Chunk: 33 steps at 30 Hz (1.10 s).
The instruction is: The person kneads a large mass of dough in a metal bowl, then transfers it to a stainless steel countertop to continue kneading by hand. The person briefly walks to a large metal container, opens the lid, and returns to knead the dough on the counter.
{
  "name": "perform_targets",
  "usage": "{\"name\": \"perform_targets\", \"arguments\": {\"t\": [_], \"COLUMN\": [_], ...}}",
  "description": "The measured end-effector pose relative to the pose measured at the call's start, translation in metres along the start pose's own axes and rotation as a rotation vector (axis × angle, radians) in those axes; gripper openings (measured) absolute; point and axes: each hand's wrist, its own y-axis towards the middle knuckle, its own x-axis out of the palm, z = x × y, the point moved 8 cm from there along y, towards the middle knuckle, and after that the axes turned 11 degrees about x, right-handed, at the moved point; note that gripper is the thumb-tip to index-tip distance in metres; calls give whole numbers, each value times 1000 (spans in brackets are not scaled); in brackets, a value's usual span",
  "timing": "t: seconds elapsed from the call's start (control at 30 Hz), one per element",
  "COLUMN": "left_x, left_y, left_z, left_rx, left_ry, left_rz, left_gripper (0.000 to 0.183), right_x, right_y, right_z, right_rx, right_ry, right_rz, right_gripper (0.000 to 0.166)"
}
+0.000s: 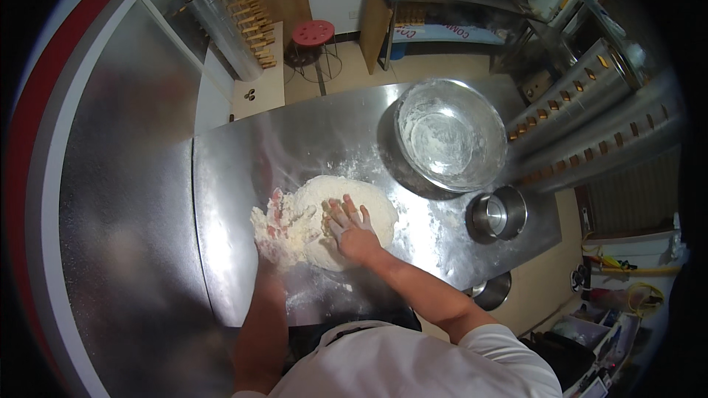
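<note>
A large mass of pale, floury dough (370,199) lies on the stainless steel table (298,132) in front of me. My right hand (351,229) rests on the dough with its fingers spread, and some flour coats the fingers. At the left end of the dough is my left hand (274,232), thickly covered with sticky, crumbly dough; how far its fingers are bent, or whether they grip any dough, is hard to tell. Loose flour is scattered on the metal around the dough.
A large metal bowl (404,138) dusted with flour stands beyond the dough to the right, with a smaller steel pot (522,215) nearer me. Another pot (498,293) sits below the table's right edge. A red stool (313,33) stands behind the table.
</note>
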Motion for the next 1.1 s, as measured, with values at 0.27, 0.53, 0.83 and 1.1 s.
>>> {"name": "perform_targets", "arguments": {"t": [0.27,0.53,0.83,1.1], "left_x": [60,92,91,73], "left_y": [-3,49,61,51], "left_z": [-13,-88,-113,-107], "left_rx": [5,-65,-147,-148], "left_ry": [115,307,434,458], "left_rz": [-154,-193,-136,-62], "left_gripper": [87,87,87,87], "right_x": [-11,16,7,-32], "right_y": [4,0,7,-16], "right_z": [32,-8,12,-17], "right_rx": [350,585,462,120], "right_ry": [1150,1745,1262,971], "right_rz": [-141,-646,-115,152], "right_gripper": [45,35,29,23]}}
